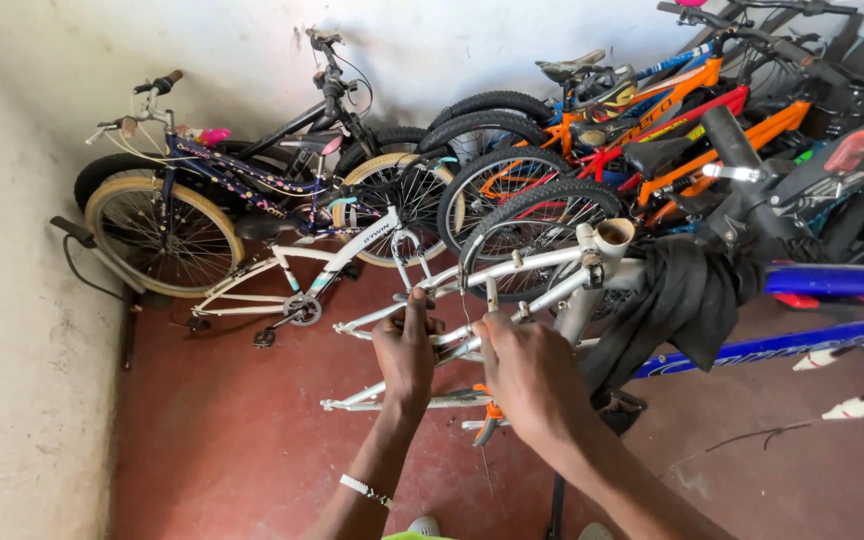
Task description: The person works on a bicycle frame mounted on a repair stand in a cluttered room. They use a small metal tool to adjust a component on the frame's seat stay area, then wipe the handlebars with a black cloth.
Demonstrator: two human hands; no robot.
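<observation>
A bare white bicycle frame (pixel 542 268) without wheels is held up at chest height in front of me, with a dark cloth (pixel 674 300) draped where it is clamped. My left hand (pixel 405 355) grips one of its rear stays. My right hand (pixel 524 370) is closed on a small metal tool (pixel 492 295) by the neighbouring stay, and an orange-handled tool (pixel 490 420) hangs just below that hand. A thin cable runs along the frame between my hands.
Several bicycles stand packed against the white back wall: a dark one with tan tyres (pixel 167 225) at left, a white frame on the floor (pixel 297 280), orange and red ones (pixel 652 120) at right. A blue frame (pixel 832 285) crosses at right. The floor is red concrete (pixel 212 440).
</observation>
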